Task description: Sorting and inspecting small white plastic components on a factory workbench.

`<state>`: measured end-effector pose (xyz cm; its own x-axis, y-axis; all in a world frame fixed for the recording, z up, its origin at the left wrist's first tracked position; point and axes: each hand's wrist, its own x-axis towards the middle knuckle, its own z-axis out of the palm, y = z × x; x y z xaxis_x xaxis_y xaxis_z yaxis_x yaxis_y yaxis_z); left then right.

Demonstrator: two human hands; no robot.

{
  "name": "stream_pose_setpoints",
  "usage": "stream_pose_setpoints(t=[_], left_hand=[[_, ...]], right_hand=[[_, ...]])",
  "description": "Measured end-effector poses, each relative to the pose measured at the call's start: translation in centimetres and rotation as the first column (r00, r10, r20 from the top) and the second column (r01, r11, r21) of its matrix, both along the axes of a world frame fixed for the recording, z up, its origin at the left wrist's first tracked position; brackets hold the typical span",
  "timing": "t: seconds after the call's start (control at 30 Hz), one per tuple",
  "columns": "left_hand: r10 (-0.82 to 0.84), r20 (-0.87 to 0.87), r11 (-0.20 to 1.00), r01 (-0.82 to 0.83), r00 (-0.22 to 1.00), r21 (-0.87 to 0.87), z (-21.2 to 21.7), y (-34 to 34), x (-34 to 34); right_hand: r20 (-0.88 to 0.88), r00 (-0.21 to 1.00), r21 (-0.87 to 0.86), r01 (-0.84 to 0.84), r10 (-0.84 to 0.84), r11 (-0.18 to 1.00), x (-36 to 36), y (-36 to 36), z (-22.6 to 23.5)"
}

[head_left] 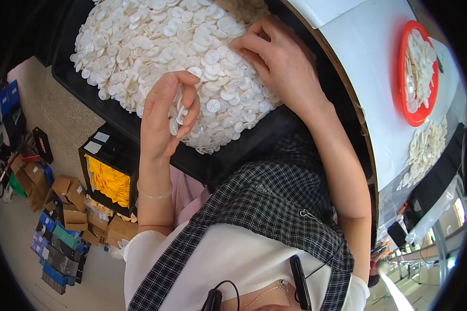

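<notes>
A large heap of small, round, whitish plastic discs (150, 41) lies in front of me on a black tray (101, 111). Some of the discs show a spoked pattern. Over the near part of the heap, my left hand (160, 111) is curled round several white discs (178, 115), which show between the thumb and fingers. My right hand (285, 65) reaches to the right side of the heap. Its fingers are bent and drawn together at the discs, and whatever lies between their tips is hidden.
On the white table (366, 57) to the right stands a red oval basin (404, 88) of whitish pieces, with a loose pile (425, 147) beside it. At left are a black crate (122, 167) holding yellow pieces (109, 181), cardboard boxes (70, 192) and blue boxes (52, 274).
</notes>
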<state>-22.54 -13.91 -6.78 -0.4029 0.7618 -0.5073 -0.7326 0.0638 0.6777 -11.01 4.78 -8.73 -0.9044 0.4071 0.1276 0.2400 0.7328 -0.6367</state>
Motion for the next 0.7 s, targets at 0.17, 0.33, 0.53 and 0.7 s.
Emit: stream_pose_setpoints(t=[0.17, 0.33, 0.53, 0.7], left_hand=[[0.010, -0.094, 0.998, -0.016, 0.996, -0.061, 0.2, 0.2, -0.1], [-0.001, -0.167, 0.997, -0.012, 0.986, -0.080, 0.1, 0.3, -0.3], [0.031, -0.170, 0.992, -0.052, 0.985, -0.119, 0.3, 0.6, 0.2], [-0.004, -0.217, 0.992, -0.024, 0.976, -0.127, 0.7, 1.0, 0.8]], right_hand=[[0.015, 1.000, -0.012, -0.008, 0.008, 1.000, -0.1, -0.1, 0.0], [-0.036, 0.985, -0.055, 0.169, -0.171, 0.984, 0.4, -0.2, 0.7], [0.038, 0.943, -0.888, 0.183, -0.329, 0.421, 2.0, -1.3, 0.5], [0.126, 0.962, -0.987, 0.096, -0.244, -0.130, 3.1, -2.3, 2.3]])
